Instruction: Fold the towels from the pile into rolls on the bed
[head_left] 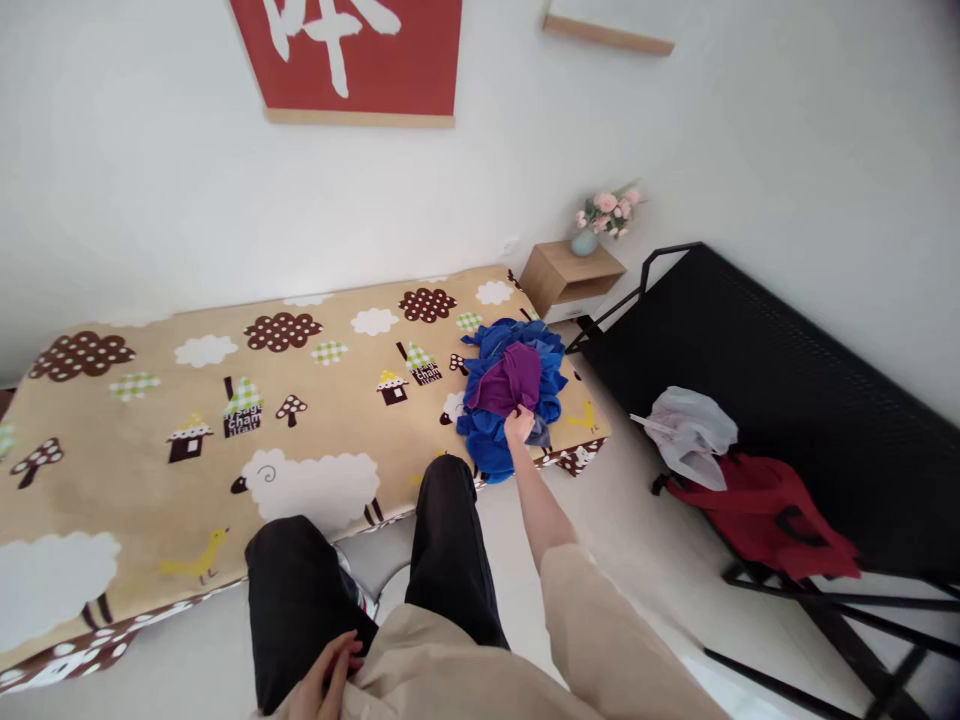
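Observation:
My right hand (519,425) reaches out to the pile at the right end of the cloth-covered bed or low table (337,400). Its fingers are closed on the near edge of a purple cloth (511,378), which lies bunched on top of the pile. Under and around it spread several crumpled blue cloths (487,455), with a bit of greyish cloth beside my fingers. Low in the view, my left hand (328,675) rests on my lap by the black trouser leg. Nothing shows in it, and its fingers are loosely bent with a gap between them.
A wooden nightstand (570,268) with a vase of pink flowers (611,215) stands in the far corner. To the right, a black folding frame (750,360) bears a white plastic bag (688,432) and a red bag (765,515). My knees touch or nearly touch the front edge.

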